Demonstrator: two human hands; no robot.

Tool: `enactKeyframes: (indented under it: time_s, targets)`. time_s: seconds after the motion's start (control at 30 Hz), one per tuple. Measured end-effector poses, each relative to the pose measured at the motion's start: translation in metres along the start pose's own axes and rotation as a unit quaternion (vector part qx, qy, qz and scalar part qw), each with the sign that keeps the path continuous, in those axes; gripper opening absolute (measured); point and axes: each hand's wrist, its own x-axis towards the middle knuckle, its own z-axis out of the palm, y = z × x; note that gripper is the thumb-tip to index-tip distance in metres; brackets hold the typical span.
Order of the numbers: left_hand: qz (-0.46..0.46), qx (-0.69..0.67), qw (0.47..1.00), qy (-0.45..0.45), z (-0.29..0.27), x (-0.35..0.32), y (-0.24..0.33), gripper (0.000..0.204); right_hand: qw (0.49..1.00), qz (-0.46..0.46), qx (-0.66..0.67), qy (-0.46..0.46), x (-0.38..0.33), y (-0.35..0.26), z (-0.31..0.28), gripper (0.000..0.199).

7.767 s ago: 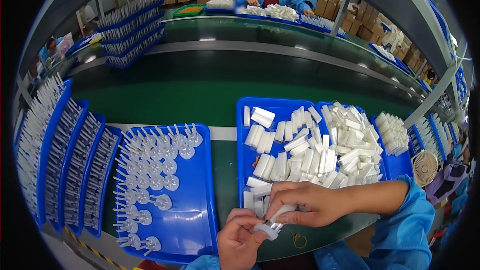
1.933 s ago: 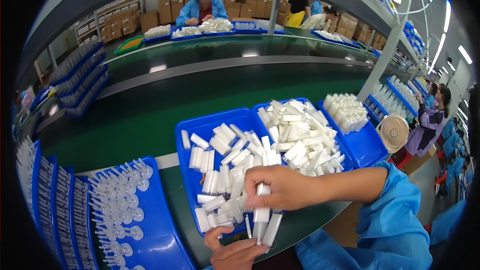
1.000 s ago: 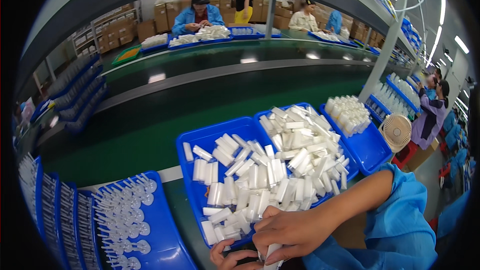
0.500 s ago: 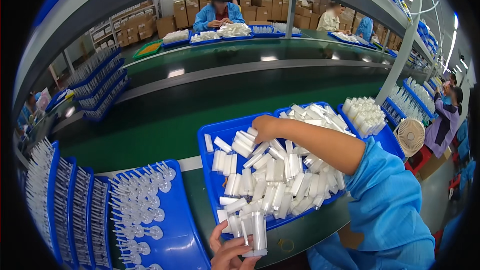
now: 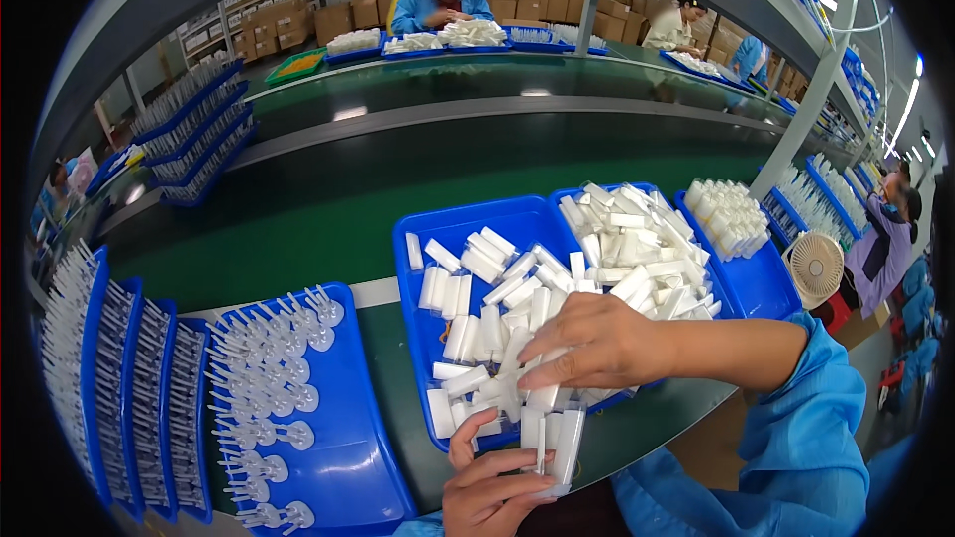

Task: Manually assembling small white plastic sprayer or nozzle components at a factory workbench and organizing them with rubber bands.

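My left hand [image 5: 492,490] holds a bundle of white plastic caps [image 5: 553,441] upright at the near edge of a blue tray [image 5: 443,235]. That tray carries many loose white caps [image 5: 487,288]. My right hand [image 5: 592,343] reaches over the tray's near part with fingers spread, touching the caps right above the bundle. A blue sleeve covers my right forearm.
A blue tray [image 5: 348,457] of white nozzle pieces [image 5: 269,368] lies on the left, with racks of long white parts [image 5: 109,378] beyond it. Another tray heaped with caps [image 5: 637,239] sits to the right, beside a small fan [image 5: 816,264]. A green conveyor [image 5: 398,169] runs behind; other workers sit across.
My right hand has drawn back from the far middle of the tray to the near part, just above the bundle in my left hand.
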Motion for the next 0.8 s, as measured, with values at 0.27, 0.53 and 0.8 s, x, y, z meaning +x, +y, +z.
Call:
enactKeyframes:
  time_s: [0.27, 0.53, 0.8]
  targets:
    - [-0.005, -0.022, 0.999, -0.028, 0.006, -0.003, 0.001, 0.010, 0.988, 0.068, 0.141, 0.006, -0.015, -0.016, -0.003, 0.037]
    - [0.014, -0.050, 0.997, -0.063, 0.007, 0.000, 0.003, 0.014, 0.956, 0.050, 0.264, -0.119, -0.017, -0.027, -0.031, 0.036]
    - [0.080, 0.027, 0.977, -0.197, 0.001, 0.004, 0.008, 0.012, 0.935, 0.070, 0.302, -0.171, -0.027, -0.051, -0.038, 0.031]
